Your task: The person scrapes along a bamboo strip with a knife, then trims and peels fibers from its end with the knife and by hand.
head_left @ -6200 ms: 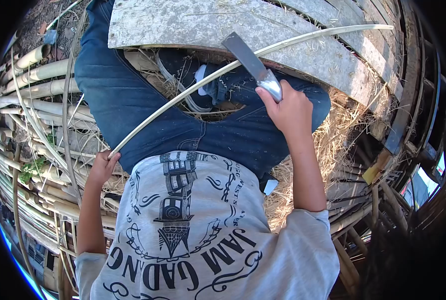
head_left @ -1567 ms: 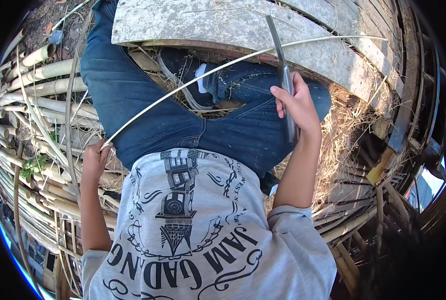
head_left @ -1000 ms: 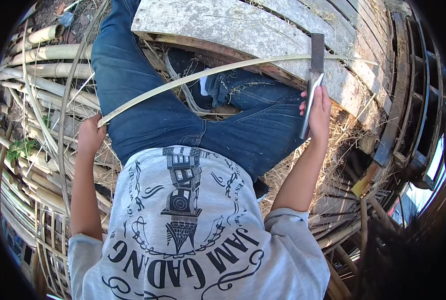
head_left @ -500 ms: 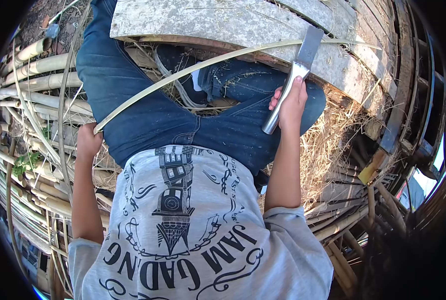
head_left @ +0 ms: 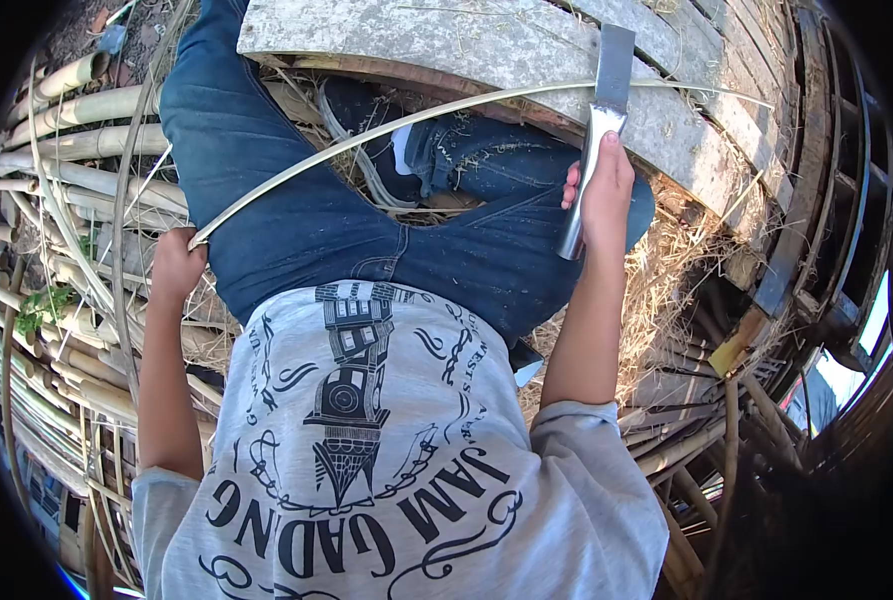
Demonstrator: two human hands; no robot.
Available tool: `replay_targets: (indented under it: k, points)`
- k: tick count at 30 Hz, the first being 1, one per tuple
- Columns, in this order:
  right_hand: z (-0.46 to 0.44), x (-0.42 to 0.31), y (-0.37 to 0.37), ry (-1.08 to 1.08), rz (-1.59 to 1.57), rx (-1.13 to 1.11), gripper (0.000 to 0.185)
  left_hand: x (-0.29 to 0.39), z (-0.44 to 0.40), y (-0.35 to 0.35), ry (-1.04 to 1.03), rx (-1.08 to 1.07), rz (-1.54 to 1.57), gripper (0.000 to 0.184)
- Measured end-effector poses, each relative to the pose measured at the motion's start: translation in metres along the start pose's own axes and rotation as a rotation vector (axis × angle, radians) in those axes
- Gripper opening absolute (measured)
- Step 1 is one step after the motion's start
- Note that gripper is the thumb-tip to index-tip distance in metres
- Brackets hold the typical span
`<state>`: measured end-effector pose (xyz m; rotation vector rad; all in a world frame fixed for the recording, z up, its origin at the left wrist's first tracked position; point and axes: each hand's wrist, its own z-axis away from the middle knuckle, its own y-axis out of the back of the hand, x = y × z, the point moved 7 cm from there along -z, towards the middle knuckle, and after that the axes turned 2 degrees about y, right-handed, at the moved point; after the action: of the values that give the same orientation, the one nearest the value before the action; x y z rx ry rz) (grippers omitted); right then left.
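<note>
At nine to ten o'clock, pale round bamboo poles (head_left: pixel 91 145) are spread, with a green leafy plant (head_left: pixel 44 308) among them. Beside them, at nine o'clock, the left hand (head_left: pixel 178 264) is seen with its fingers clamped on the near end of a long, thin, pale bamboo strip (head_left: pixel 341 148).

The strip is bowed over blue denim trousers (head_left: pixel 236 155) and a dark shoe (head_left: pixel 364 130), then carried across the near edge of grey weathered wooden boards (head_left: pixel 416 32), its far end being pointed to two o'clock. The foot is hemmed in between the trouser legs and that edge. At six o'clock, a grey printed shirt (head_left: pixel 416 420) is separated from the strip by the lap.

At two o'clock, the fingers of the right hand (head_left: pixel 606 190) are wrapped around the silver metal handle of a broad flat-bladed knife (head_left: pixel 614 75). The strip is crossed by the blade; whether they are touching cannot be told. Dry yellow straw (head_left: pixel 656 290) is scattered beside the right forearm, and dark slatted framing (head_left: pixel 846 200) is bounding the far right.
</note>
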<state>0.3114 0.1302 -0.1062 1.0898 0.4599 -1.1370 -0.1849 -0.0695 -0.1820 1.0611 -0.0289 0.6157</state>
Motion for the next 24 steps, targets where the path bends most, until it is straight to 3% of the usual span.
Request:
replay_targets:
  k: [1,5,8,9,13,15,17,19,21,24]
  points:
    - [-0.006,0.0,0.011,0.006,0.031,0.076,0.044,0.002,0.0,-0.002,0.002,0.002,0.005,0.022]
    - [0.002,-0.002,-0.005,0.006,0.044,0.017,0.044,-0.004,0.0,0.0,0.031,0.032,-0.018,0.024]
    - [0.035,-0.008,-0.055,0.01,0.156,-0.246,0.041,-0.004,-0.006,-0.004,0.021,0.027,-0.025,0.026]
    - [0.044,-0.006,-0.072,0.171,0.271,-0.244,0.039,-0.004,-0.005,-0.003,0.015,0.043,-0.032,0.027]
    - [0.071,0.001,-0.123,0.155,0.272,-0.399,0.04,0.002,-0.003,0.004,0.016,0.094,-0.006,0.027]
    - [0.065,0.0,-0.114,0.162,0.254,-0.405,0.04,-0.002,-0.005,-0.002,0.061,-0.047,0.004,0.026]
    - [0.052,-0.007,-0.086,0.227,0.306,-0.306,0.04,-0.001,-0.003,-0.001,0.052,-0.033,-0.01,0.025]
    - [0.035,-0.007,-0.049,0.074,0.17,-0.155,0.04,0.002,-0.002,0.002,0.009,0.024,-0.004,0.025]
    - [0.022,-0.008,-0.017,0.073,0.171,-0.019,0.041,0.012,-0.004,0.003,0.051,-0.009,-0.009,0.025]
    - [0.028,-0.005,-0.024,0.064,0.122,-0.016,0.037,0.007,-0.008,-0.002,0.103,-0.028,-0.011,0.025]
